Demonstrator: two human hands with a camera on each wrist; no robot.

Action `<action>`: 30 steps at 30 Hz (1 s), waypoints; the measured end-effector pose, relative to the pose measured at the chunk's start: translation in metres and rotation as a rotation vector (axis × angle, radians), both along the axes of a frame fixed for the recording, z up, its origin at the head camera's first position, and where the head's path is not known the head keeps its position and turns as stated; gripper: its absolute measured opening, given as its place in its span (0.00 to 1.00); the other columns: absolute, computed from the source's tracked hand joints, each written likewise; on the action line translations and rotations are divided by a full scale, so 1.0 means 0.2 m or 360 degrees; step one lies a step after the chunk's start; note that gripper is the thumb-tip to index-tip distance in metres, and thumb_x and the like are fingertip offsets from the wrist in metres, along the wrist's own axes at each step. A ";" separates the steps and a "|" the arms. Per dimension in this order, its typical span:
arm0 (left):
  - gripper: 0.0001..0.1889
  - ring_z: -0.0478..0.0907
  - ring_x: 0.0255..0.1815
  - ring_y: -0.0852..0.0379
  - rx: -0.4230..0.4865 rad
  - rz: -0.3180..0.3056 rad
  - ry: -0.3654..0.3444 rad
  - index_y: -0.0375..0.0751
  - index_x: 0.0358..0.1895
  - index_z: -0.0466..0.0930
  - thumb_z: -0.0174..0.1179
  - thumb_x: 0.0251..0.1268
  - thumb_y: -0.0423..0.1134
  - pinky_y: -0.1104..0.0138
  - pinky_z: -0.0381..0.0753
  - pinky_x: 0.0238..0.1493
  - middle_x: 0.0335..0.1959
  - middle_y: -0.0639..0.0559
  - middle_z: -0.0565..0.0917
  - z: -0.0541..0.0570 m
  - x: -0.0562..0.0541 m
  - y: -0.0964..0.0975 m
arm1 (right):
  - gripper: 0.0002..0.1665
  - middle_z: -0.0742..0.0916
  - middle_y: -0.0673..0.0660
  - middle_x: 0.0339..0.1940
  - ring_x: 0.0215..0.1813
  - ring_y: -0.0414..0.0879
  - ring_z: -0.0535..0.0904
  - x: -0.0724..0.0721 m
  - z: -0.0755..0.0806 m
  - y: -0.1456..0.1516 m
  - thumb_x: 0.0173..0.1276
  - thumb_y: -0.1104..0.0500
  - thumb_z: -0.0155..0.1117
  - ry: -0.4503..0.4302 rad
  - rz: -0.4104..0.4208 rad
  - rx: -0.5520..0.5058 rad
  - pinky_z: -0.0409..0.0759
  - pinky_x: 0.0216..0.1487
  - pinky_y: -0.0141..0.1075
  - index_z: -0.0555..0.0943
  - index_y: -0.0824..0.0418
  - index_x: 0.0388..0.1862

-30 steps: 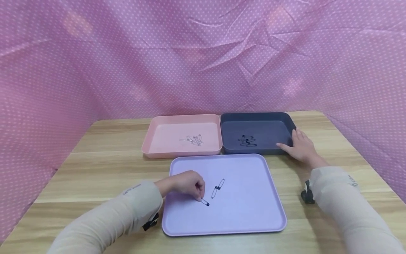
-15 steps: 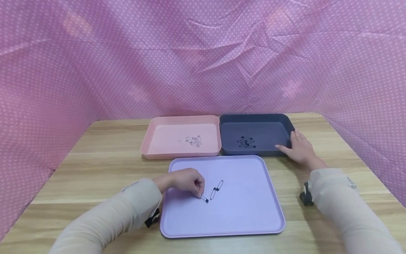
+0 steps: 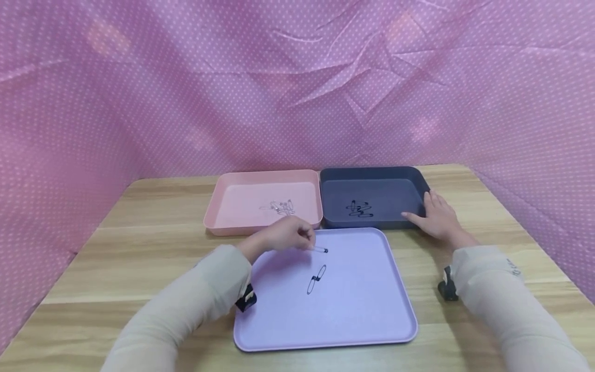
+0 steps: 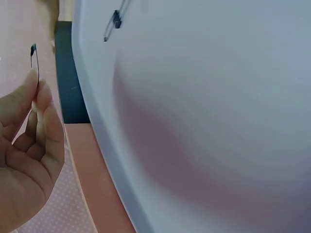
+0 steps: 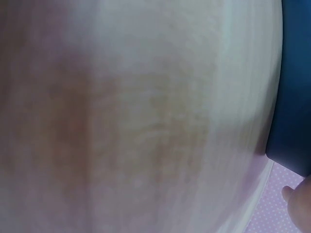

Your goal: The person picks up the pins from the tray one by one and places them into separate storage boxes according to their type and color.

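My left hand (image 3: 290, 233) pinches a black safety pin (image 3: 326, 250) between thumb and fingertips, above the far part of the lavender tray (image 3: 358, 320). In the left wrist view the safety pin (image 4: 33, 50) points up from the fingertips. Two black safety pins (image 3: 316, 279) lie on the lavender tray with their heads together. At the dark blue tray (image 3: 381, 223), my right hand (image 3: 439, 219) rests on the right front corner, thumb along the front rim and fingers at the right side. In the right wrist view only a bit of that hand (image 5: 302, 206) shows.
A pink tray (image 3: 237, 227) holds several silver safety pins (image 3: 282, 207). Several black safety pins (image 3: 359, 208) lie in the dark blue tray, which stands right beside it. Both are behind the lavender tray on a wooden table (image 3: 153, 232). A pink dotted cloth (image 3: 297, 103) hangs behind.
My left hand has lifted the safety pin off the lavender tray and moved away from me, toward the back trays. My right hand has stayed at the dark blue tray's corner.
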State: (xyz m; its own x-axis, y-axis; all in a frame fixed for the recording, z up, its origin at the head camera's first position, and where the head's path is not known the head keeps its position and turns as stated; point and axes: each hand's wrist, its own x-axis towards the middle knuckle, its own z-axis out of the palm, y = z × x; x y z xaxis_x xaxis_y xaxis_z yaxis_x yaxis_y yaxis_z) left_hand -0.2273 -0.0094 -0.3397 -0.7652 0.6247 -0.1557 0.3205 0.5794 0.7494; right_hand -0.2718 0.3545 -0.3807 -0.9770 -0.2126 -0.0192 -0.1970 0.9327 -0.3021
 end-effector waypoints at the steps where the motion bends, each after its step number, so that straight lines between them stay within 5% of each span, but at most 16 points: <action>1: 0.02 0.72 0.24 0.60 0.0025 0.0038 0.0000 0.40 0.24 0.78 0.61 0.49 0.32 0.70 0.73 0.29 0.20 0.55 0.77 0.00 -0.01 0.01 | 0.57 0.45 0.80 0.61 0.62 0.70 0.39 0.00 0.00 0.00 0.60 0.34 0.42 -0.0002 0.0000 0.0000 0.39 0.60 0.56 0.40 0.84 0.59; 9: 0.02 0.73 0.29 0.59 0.0136 0.0339 0.0025 0.41 0.27 0.78 0.60 0.52 0.36 0.71 0.74 0.31 0.26 0.54 0.78 0.00 -0.11 0.15 | 0.57 0.44 0.80 0.61 0.62 0.69 0.38 0.00 -0.01 0.01 0.60 0.34 0.41 -0.0028 -0.0016 0.0013 0.38 0.60 0.55 0.38 0.83 0.60; 17: 0.03 0.75 0.30 0.58 0.0281 0.0603 -0.0094 0.41 0.30 0.78 0.59 0.53 0.35 0.70 0.76 0.31 0.28 0.52 0.78 -0.02 -0.19 0.28 | 0.57 0.45 0.79 0.61 0.62 0.69 0.38 0.00 -0.01 0.01 0.60 0.34 0.41 -0.0018 -0.0009 0.0020 0.39 0.60 0.54 0.39 0.83 0.60; 22: 0.04 0.75 0.28 0.61 0.0431 0.0712 -0.0081 0.40 0.31 0.78 0.59 0.53 0.35 0.73 0.75 0.30 0.26 0.52 0.79 -0.04 -0.23 0.36 | 0.57 0.44 0.79 0.61 0.63 0.69 0.38 -0.01 -0.01 0.00 0.60 0.34 0.41 -0.0011 0.0005 0.0029 0.38 0.61 0.54 0.39 0.83 0.60; 30: 0.05 0.73 0.27 0.61 0.0469 0.0822 -0.0020 0.41 0.30 0.78 0.58 0.54 0.39 0.73 0.73 0.28 0.24 0.54 0.78 -0.10 -0.32 0.49 | 0.57 0.44 0.79 0.61 0.63 0.68 0.38 -0.01 -0.02 0.00 0.60 0.34 0.41 -0.0005 -0.0011 0.0013 0.38 0.61 0.54 0.39 0.83 0.60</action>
State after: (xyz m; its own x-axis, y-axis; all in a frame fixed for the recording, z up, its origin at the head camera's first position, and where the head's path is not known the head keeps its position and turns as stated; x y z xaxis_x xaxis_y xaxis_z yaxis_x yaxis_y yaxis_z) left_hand -0.2905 0.0881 -0.3594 -0.9808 0.1901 -0.0433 0.0425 0.4249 0.9042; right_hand -0.2743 0.3549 -0.3839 -0.9784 -0.2054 -0.0242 -0.1893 0.9365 -0.2953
